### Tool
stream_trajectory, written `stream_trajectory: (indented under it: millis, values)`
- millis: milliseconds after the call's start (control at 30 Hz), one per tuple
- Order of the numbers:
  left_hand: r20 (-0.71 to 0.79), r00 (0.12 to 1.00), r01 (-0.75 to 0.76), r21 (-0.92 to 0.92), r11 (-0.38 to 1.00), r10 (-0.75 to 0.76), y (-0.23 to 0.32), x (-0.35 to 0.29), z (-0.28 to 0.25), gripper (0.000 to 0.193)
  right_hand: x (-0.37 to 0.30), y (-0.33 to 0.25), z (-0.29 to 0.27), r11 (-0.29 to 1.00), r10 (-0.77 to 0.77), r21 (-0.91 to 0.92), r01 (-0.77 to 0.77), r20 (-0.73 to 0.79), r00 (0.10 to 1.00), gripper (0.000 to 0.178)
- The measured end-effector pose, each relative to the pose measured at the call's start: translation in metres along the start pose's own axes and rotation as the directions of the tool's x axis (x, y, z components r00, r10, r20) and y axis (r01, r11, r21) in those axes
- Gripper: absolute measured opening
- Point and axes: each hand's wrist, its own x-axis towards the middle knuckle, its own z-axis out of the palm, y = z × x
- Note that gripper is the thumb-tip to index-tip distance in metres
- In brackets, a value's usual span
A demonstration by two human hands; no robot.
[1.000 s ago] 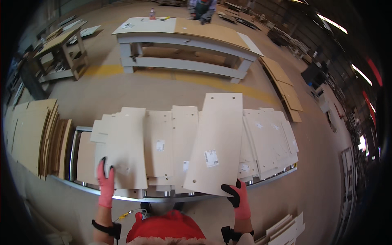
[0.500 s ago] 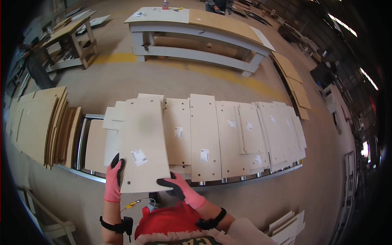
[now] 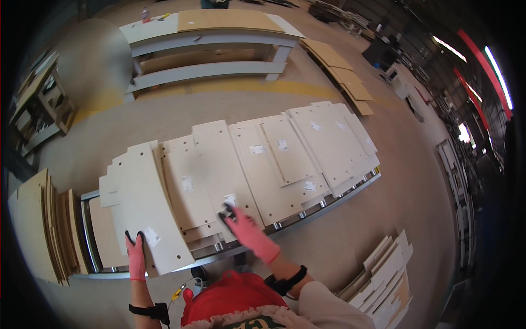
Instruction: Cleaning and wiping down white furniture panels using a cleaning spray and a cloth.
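Observation:
My left hand (image 3: 136, 256), in a pink glove with black fingertips, is at the left edge of a pale board (image 3: 143, 197) with corner holes and a white label. The thumb lies over that edge and the fingers are beside it. My right hand (image 3: 249, 234), gloved the same way, is off that board. It hovers over the neighbouring pale board (image 3: 219, 164), its slightly blurred fingers apart, close to a white label (image 3: 230, 199). Whether the fingertips touch the label, I cannot tell.
More labelled boards (image 3: 329, 142) lie overlapping on the roller conveyor (image 3: 323, 206) to the right. Brown-edged boards (image 3: 35, 219) stand at the left end. White boards (image 3: 378, 274) are stacked at the lower right. Beyond the conveyor is a workbench (image 3: 208, 41).
My right hand has let go of the labelled board's near corner and moved right, over the neighbouring board. My left hand stays at the left edge. The view has turned rightward.

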Motion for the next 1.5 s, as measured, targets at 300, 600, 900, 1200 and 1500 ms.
stream_trajectory:
  millis: [300, 600, 900, 1200, 1500]
  values:
    - [-0.018, 0.998, -0.065, -0.043, 0.997, 0.065, -0.046, 0.022, 0.0, 0.056, 0.123, 0.197, -0.129, 0.699, 0.065, -0.561, -0.443, -0.567, 0.821, 0.069]
    - [-0.024, 1.0, -0.018, -0.004, 1.0, 0.018, -0.032, 0.019, 0.006, 0.057, 0.063, 0.219, -0.091, 0.631, 0.107, -0.616, -0.472, -0.534, 0.839, 0.082]
    - [0.282, 0.945, 0.276, -0.427, 0.861, -0.163, -0.057, 0.054, -0.006, 0.067, 0.033, 0.27, -0.125, 0.869, 0.241, -0.175, -0.462, -0.666, 0.706, 0.077]
    - [0.522, 0.84, 0.466, -0.551, 0.692, -0.149, -0.074, 0.067, -0.016, 0.059, 0.041, 0.324, -0.115, 0.939, 0.334, 0.292, -0.179, -0.658, 0.675, 0.068]
    - [0.466, 0.883, 0.366, -0.609, 0.703, -0.056, -0.078, 0.04, -0.018, 0.056, 0.038, 0.304, -0.131, 0.699, 0.689, 0.542, -0.466, -0.336, 0.643, 0.025]
